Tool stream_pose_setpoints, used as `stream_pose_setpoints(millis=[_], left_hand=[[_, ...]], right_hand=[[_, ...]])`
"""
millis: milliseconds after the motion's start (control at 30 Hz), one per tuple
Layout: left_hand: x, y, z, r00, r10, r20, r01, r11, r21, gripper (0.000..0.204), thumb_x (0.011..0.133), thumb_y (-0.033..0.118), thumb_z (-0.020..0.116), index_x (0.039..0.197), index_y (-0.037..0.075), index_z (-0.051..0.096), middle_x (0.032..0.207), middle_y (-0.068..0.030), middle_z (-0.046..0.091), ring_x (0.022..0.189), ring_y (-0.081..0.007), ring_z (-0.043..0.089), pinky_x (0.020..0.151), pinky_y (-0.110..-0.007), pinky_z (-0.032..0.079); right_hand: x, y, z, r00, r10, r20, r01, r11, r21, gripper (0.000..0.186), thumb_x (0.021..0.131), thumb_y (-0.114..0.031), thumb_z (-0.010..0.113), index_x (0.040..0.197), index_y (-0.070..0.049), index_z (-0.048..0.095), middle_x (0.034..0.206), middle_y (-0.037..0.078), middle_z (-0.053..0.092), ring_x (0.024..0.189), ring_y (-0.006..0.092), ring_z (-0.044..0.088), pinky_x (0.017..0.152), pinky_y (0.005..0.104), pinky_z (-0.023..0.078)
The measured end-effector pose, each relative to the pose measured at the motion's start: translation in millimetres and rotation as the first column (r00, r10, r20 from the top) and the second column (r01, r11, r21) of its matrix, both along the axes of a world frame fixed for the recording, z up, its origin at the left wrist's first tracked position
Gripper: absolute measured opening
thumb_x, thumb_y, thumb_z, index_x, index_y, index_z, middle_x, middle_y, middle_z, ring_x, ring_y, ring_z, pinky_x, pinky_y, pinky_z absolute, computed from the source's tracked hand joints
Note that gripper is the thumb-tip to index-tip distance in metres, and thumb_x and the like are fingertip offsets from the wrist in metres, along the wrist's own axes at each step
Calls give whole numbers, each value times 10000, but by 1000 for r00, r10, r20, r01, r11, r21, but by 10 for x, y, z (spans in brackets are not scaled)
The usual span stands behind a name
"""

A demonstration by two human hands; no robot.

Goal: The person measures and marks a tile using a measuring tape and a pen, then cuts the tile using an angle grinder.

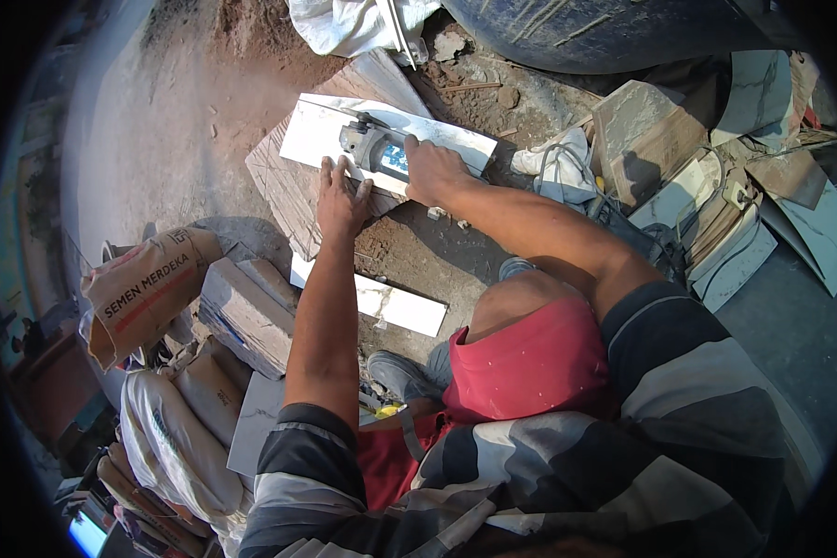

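Note:
A white tile (302,126) lies on a streaked, grey-brown board (284,200) on the ground. On the tile sits a power cutter (365,146) with a silver head and a blue-and-white body. My right hand (433,172) is wrapped round the cutter's body. My left hand (342,195) rests on the tile's near edge left of the cutter, fingers apart, its fingertips near the silver head. A narrow white veined tile strip (400,307) lies on the dirt below the board, partly behind my left forearm.
Stacked tile offcuts (651,139), cables and a rag (549,160) are at right. A black tub (558,28) and white sack (339,23) lie at the top. At left are a brown paper sack (149,279), stone-coloured slabs (242,307) and more sacks (177,446). My knee and shoe are below.

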State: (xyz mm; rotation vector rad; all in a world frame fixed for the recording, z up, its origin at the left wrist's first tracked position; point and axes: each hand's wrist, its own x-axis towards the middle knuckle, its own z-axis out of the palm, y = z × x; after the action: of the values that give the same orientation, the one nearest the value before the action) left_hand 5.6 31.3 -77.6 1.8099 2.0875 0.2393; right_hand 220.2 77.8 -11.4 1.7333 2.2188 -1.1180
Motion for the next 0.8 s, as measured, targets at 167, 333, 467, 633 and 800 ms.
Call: stream_pose_setpoints(millis=[167, 333, 467, 633, 800], left_hand=[[13, 0, 17, 1000, 12, 1, -12, 1000, -16, 697, 868, 407, 685, 1469, 154, 441, 1594, -156, 289, 1378, -345, 431, 1077, -428, 428], [28, 1, 26, 1000, 18, 10, -17, 999, -28, 697, 867, 398, 686, 1471, 153, 438, 1591, -165, 289, 1378, -353, 429, 1077, -426, 429], [18, -1, 3, 1000, 15, 6, -15, 1000, -10, 697, 868, 401, 687, 1471, 154, 437, 1589, -170, 291, 1376, -358, 430, 1078, -427, 428], [1, -3, -20, 1000, -18, -3, 18, 1000, 13, 700, 869, 401, 690, 1464, 128, 441, 1576, -191, 304, 1367, -369, 435, 1076, -431, 430], [2, -11, -17, 1000, -23, 5, 23, 999, 31, 696, 866, 393, 695, 1456, 117, 448, 1572, -200, 304, 1368, -373, 432, 1081, -429, 425]], right_hand=[[60, -48, 8, 1000, 5, 2, -5, 1000, -1, 619, 760, -168, 768, 1251, 47, 459, 1131, 264, 641, 1053, 391, 662, 898, 434, 544], [83, -57, 14, 1000, -8, 3, 8, 1000, 14, 616, 756, -158, 766, 1252, 48, 463, 1109, 266, 649, 1047, 392, 665, 895, 434, 544], [99, -72, 6, 1000, -13, -8, 13, 1000, 0, 612, 759, -156, 760, 1254, 47, 463, 1105, 265, 650, 1055, 393, 663, 896, 435, 543], [134, -107, -21, 1000, -15, -19, 15, 1000, 17, 652, 755, -153, 755, 1276, 72, 432, 1069, 282, 634, 1008, 433, 663, 869, 471, 540], [193, -164, -44, 1000, -8, -27, 9, 1000, 21, 658, 750, -149, 763, 1270, 74, 428, 1059, 279, 634, 1001, 433, 664, 864, 474, 540]])
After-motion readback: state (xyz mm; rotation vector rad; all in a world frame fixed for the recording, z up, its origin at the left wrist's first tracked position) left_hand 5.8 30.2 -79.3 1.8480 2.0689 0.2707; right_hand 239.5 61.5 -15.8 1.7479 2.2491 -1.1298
